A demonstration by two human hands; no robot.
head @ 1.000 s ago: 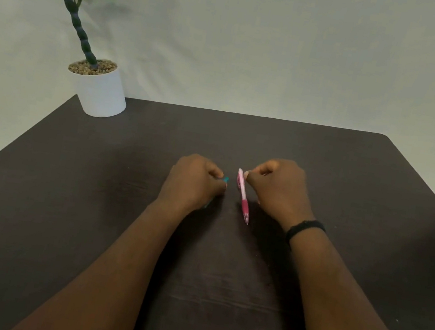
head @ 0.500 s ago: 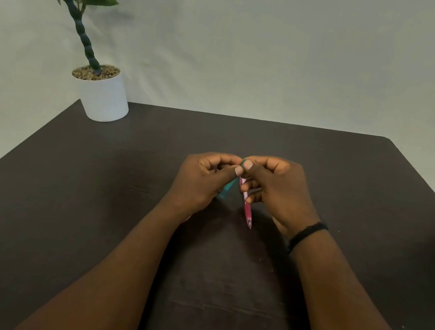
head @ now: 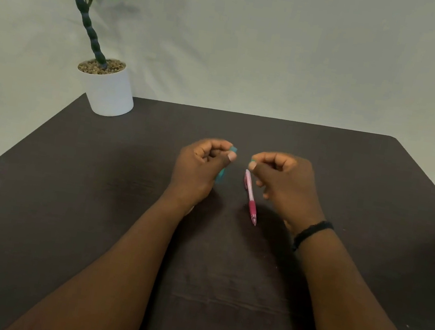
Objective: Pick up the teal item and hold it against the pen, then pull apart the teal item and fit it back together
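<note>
Two pens (head: pixel 250 196) (head: pixel 221 176), two hands (head: pixel 199 167) (head: pixel 286 185), one potted plant (head: pixel 109 89), one table (head: pixel 349 184)

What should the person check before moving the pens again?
1. Left hand grips the blurred teal plastic pen: ok.
2. Right hand holds the slim pink plastic pen: ok.
3. A small teal piece pinched at the right fingertips: cannot tell what it is.
4. Hands apart: ok.
5. Pink pen's tip clear of the dark wooden table: cannot tell.
</note>
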